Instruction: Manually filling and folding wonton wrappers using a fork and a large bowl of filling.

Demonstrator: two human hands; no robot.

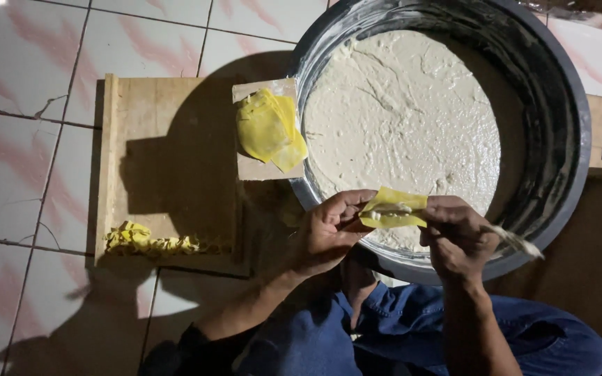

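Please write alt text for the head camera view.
Both hands, left and right, fold a yellow wrapper over a basin of pale filling. A wrapper stack and folded pieces lie on a board.

There was 1 large round basin (559,104) of pale filling (402,118) and 1 wooden board (168,146). There was 1 stack of yellow wrappers (269,129), 1 wrapper (393,207) between 2 hands, and 1 row of folded dumplings (155,242).

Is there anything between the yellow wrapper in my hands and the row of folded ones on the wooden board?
Nothing visible. The yellow wrapper is held between the left hand and right hand; bare wooden board lies between it and the row of folded pieces.
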